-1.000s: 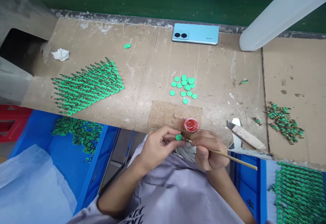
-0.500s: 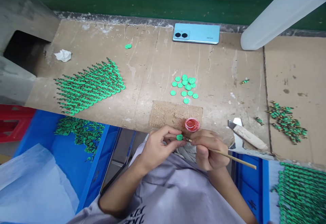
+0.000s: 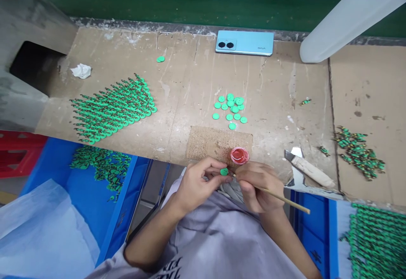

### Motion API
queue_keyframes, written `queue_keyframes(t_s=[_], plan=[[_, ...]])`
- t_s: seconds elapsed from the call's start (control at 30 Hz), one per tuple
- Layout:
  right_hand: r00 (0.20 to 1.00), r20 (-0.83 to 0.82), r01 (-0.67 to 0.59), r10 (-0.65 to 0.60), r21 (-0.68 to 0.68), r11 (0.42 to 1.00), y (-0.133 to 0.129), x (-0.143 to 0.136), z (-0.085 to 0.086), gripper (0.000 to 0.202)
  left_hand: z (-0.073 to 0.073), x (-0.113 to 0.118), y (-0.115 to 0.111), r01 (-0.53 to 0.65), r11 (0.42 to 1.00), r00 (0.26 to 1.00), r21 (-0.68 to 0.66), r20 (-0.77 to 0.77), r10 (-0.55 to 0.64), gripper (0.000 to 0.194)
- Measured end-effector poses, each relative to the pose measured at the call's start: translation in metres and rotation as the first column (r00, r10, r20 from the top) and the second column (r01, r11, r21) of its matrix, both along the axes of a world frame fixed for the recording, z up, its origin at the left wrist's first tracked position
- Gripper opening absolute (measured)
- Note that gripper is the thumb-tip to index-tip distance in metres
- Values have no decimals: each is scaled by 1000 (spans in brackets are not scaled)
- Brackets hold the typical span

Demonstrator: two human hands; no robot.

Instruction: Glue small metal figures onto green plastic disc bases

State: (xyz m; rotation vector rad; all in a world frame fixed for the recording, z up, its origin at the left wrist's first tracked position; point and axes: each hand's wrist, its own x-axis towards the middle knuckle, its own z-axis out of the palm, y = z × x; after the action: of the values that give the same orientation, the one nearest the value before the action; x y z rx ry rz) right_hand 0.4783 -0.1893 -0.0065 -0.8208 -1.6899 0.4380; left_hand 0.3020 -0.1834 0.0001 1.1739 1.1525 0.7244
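Between its thumb and fingers my left hand [image 3: 198, 183] pinches a small round green disc [image 3: 223, 171], just in front of the table edge. My right hand [image 3: 260, 186] grips a thin wooden stick [image 3: 285, 200], its tip pointing left at the disc. Whether the tip touches the disc is hard to make out. Right behind my hands stands a small round pot of red liquid [image 3: 239, 156], on a rough brown patch [image 3: 203, 142]. Several loose green discs [image 3: 234, 109] lie farther back on the table.
Rows of assembled green pieces [image 3: 116, 111] lie at the left. A phone [image 3: 244, 42] rests at the back. On the right are a scraper-like blade [image 3: 312, 171] and a heap of green-and-gold parts [image 3: 360, 152]. Blue bins [image 3: 125, 203] stand below the table; a white post [image 3: 349, 20] rises back right.
The stick in my right hand has shifted a little, its back end moving left and slightly down. My left hand still holds the disc in nearly the same place.
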Motion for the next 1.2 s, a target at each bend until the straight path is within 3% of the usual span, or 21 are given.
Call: queue_keyframes(t_s=[0.23,0.37,0.5,0.6,0.73,0.87,1.0,1.2], plan=[[979,205,38,-15,-110,993,-8,7,19,20,1,-2,0,10,1000,1000,-25,-18,-10,10],[969,221,-45,109,-275,961,-14,14,28,17,1,-2,1,-8,998,1000,-68,19,9,13],[981,134,-97,142,-299,949,-17,21,29,14,1,-2,2,-18,997,999,-75,49,21,16],[997,-13,-80,80,-280,957,-21,24,23,11,1,-2,1,0,997,997,-77,72,6,17],[976,-158,113,-150,-223,968,-20,29,14,8,-1,-3,0,14,997,995,-77,99,-6,17],[964,-32,244,-263,-278,929,-7,34,15,10,-2,-3,-1,4,999,995,-48,95,1,18],[951,133,307,-280,-281,909,5,32,20,14,-1,-2,1,7,1000,998,-20,62,-6,16],[939,239,314,-249,-290,904,7,27,17,16,-2,-2,1,6,1000,998,-15,56,-5,17]])
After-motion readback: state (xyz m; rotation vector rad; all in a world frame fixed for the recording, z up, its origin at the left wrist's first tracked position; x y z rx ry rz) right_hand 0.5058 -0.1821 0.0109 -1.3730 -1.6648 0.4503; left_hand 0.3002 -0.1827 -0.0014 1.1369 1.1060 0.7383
